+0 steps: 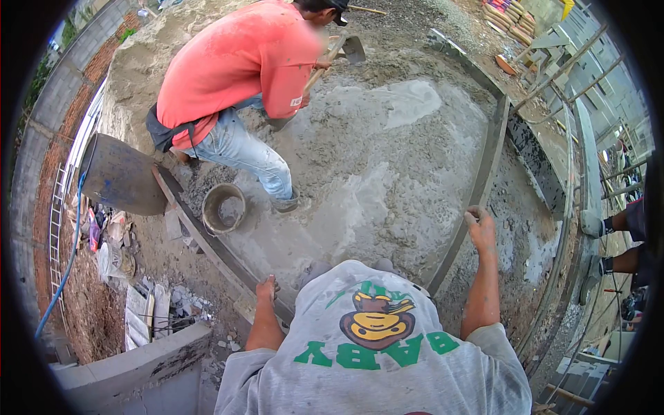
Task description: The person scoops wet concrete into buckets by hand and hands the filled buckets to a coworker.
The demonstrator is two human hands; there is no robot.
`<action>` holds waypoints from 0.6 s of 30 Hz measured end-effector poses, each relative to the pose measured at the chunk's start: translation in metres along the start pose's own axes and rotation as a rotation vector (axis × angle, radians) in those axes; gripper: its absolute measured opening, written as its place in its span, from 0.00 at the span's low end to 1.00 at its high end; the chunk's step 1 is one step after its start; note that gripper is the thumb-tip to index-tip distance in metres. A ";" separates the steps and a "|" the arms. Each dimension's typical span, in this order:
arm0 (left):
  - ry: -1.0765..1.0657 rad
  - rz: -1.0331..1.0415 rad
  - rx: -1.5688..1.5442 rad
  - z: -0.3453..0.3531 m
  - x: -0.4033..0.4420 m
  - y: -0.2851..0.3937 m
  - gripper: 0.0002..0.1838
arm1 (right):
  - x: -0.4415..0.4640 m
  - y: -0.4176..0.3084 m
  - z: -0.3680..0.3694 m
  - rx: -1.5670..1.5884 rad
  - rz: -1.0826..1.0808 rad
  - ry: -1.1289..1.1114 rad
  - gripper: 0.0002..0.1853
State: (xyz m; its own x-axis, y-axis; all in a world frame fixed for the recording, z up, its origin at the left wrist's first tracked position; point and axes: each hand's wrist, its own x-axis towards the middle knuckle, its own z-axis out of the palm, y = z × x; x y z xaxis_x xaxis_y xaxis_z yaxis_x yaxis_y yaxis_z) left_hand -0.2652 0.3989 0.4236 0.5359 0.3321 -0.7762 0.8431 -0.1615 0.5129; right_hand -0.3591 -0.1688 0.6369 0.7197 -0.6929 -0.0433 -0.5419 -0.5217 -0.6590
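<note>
Wet grey concrete (346, 187) spreads in front of me between wooden boards. My right hand (480, 228) is raised near the right board (484, 173), its fingers loosely curled and apart, with nothing seen between them. Low on the left, my left hand (267, 289) is beside the left board (214, 252); it is small in view and how its fingers are set is unclear. A round bucket (224, 208) with grey residue stands at the mix's left edge. A co-worker in a red shirt (228, 62) bends over the mix, holding a shovel (353, 50).
A dark drum (124, 174) lies behind the left board. Rubble and a white container (115, 261) are at the left, above a low concrete wall (138, 353). Another person's legs (619, 242) show at the far right. Poles and a dark panel (536, 162) stand on the right.
</note>
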 end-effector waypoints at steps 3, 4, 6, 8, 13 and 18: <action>-0.044 0.044 -0.016 -0.003 -0.001 0.005 0.22 | -0.009 0.000 0.000 0.057 0.118 -0.024 0.18; -0.054 0.041 0.009 -0.003 0.000 0.008 0.22 | -0.009 0.004 0.001 0.066 0.118 -0.022 0.18; -0.073 0.033 0.063 -0.005 0.001 0.012 0.22 | -0.010 0.009 0.004 0.079 0.119 -0.027 0.18; -0.077 0.032 0.072 -0.005 -0.002 0.018 0.23 | -0.009 0.010 0.007 0.087 0.114 -0.041 0.18; -0.061 0.050 -0.012 -0.001 -0.001 0.022 0.21 | -0.012 0.000 0.013 0.103 0.096 -0.052 0.18; -0.040 0.051 0.005 -0.003 0.005 0.016 0.20 | -0.016 -0.002 0.018 0.062 0.089 -0.062 0.18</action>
State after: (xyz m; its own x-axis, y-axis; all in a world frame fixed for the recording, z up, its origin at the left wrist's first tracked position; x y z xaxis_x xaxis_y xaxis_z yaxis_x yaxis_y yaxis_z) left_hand -0.2497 0.4009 0.4294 0.5796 0.2862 -0.7630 0.8147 -0.1817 0.5507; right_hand -0.3617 -0.1477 0.6255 0.6964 -0.7021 -0.1485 -0.5783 -0.4265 -0.6955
